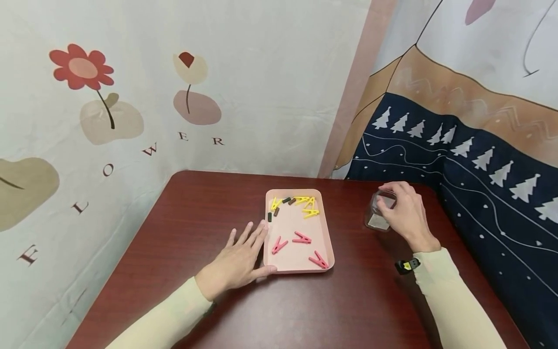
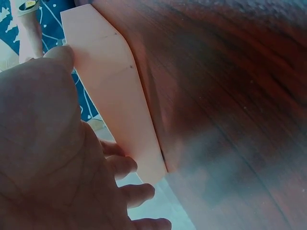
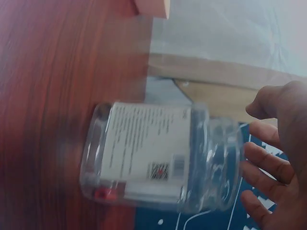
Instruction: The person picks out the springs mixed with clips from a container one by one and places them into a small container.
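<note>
My left hand (image 1: 237,264) lies at the left side of a pale pink tray (image 1: 301,269), fingers spread and thumb at its near corner. In the left wrist view, the fingertips rest along the tray's side wall (image 2: 108,72). Inside the tray are several yellow clips (image 1: 311,212), pink clips (image 1: 302,238) and small dark cylinders (image 1: 276,212). On the right, my right hand (image 1: 407,213) hovers over a clear jar (image 1: 374,219) without a lid. Its loosely bent fingers (image 3: 266,158) are right at the jar's mouth. The jar has a white printed label (image 3: 146,143) and something red at its bottom.
The dark red-brown table (image 1: 209,203) runs back to a pale curtain (image 1: 270,87) with printed flowers. A navy cloth (image 1: 405,140) with white trees hangs along the right edge, close beyond the right arm. A black band (image 1: 407,265) sits at the right wrist.
</note>
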`<move>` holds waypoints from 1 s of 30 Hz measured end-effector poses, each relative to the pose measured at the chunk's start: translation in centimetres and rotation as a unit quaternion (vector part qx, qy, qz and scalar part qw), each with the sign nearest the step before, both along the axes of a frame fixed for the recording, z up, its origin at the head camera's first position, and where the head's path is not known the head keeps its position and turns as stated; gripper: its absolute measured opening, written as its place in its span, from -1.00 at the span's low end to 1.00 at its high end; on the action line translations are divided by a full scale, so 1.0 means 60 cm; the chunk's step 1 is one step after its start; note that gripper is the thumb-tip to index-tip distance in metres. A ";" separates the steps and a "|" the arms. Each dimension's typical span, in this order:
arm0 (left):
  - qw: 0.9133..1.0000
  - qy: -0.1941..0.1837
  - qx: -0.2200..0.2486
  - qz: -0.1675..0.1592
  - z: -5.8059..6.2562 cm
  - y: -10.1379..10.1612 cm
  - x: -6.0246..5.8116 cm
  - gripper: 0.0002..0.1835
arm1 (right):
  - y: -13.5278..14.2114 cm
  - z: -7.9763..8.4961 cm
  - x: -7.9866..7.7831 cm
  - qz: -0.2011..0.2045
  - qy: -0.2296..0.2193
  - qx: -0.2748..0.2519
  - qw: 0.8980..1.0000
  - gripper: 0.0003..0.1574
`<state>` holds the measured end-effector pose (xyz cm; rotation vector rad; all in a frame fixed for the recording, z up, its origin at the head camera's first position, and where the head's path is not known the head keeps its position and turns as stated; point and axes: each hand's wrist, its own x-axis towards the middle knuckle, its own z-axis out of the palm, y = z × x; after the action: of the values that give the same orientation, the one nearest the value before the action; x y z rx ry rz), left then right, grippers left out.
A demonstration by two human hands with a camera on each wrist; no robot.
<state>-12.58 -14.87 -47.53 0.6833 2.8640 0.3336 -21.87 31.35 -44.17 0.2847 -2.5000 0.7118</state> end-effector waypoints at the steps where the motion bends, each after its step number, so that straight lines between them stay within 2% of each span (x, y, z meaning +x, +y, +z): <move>1: 1.000 0.001 0.000 0.000 0.000 0.001 0.000 0.21 | -0.003 0.001 0.000 0.004 0.003 0.000 1.000 -0.66; 11: 1.000 -0.004 0.006 -0.001 0.003 0.002 0.000 0.23 | -0.043 0.011 0.001 0.030 -0.001 0.006 1.000 -0.63; 16: 1.000 0.000 0.004 -0.003 0.003 0.000 -0.001 0.23 | -0.069 0.013 -0.001 0.039 -0.017 0.033 0.999 -0.55; 23: 1.000 0.000 0.003 -0.007 -0.002 0.000 -0.005 0.22 | -0.113 0.014 -0.006 0.052 -0.057 0.058 0.995 -0.46; 30: 1.000 0.004 0.001 -0.006 -0.004 -0.002 -0.004 0.21 | -0.160 0.018 -0.013 0.086 -0.093 0.073 0.989 -0.40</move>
<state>-12.85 -14.96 -47.76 0.7044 2.8652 0.3329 -22.63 21.77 -43.09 0.5140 -2.7350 0.6491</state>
